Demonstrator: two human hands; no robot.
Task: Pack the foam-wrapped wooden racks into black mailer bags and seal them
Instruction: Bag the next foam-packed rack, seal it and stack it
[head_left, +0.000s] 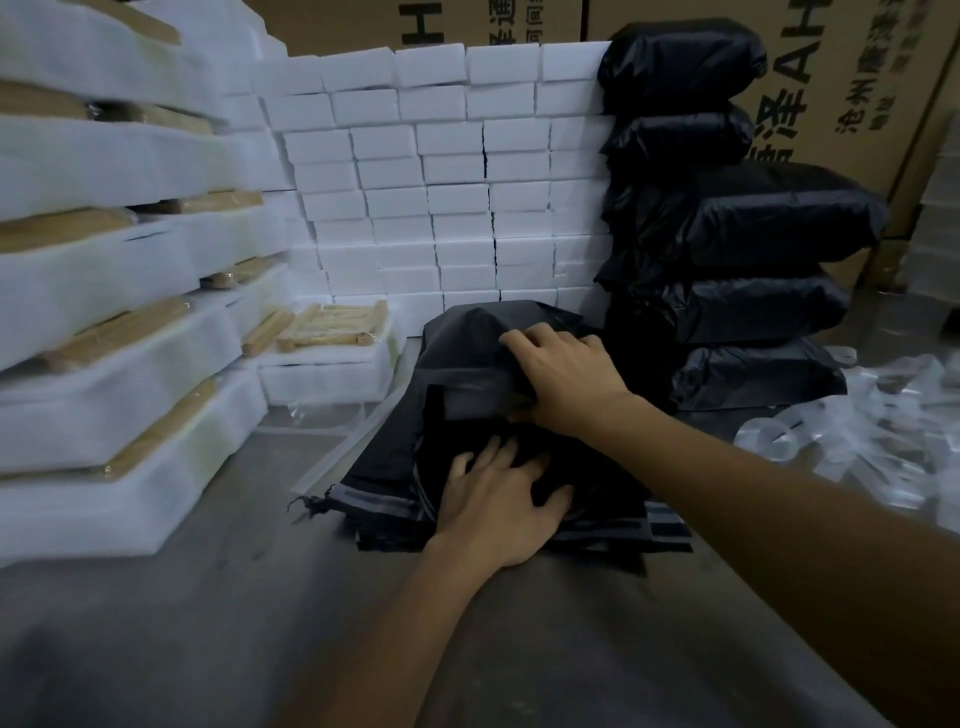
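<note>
- The right hand (558, 376) lies on top of a full black mailer bag (467, 364). Its fingers bend over the bag's top flap and its thumb tucks under the flap edge, so it holds the flap.
- The left hand (501, 496) is nearer the person, just below the right hand. Its fingers are spread out and press flat on the low, dark part of the same bag.
- Under the left hand lies a flat pile of empty black bags (597, 535) with grey strips along their edges. The full bag sits on this pile.
- The pile rests on a grey tabletop (208, 597).
- Right of the right hand stands a tall stack of packed black bags (753, 260), one on top of another.
- Farther right of that stack is a heap of clear plastic bits (883, 431).
- Left of both hands, a wooden rack (332, 325) lies in an open white foam tray.
- Farther left, big stacks of foam-wrapped racks (104, 312) lean high. Wood peeks out between the white layers.
- Behind the hands is a wall of small white foam blocks (441, 182).
- Behind that are brown cardboard boxes (831, 78) with dark print.
</note>
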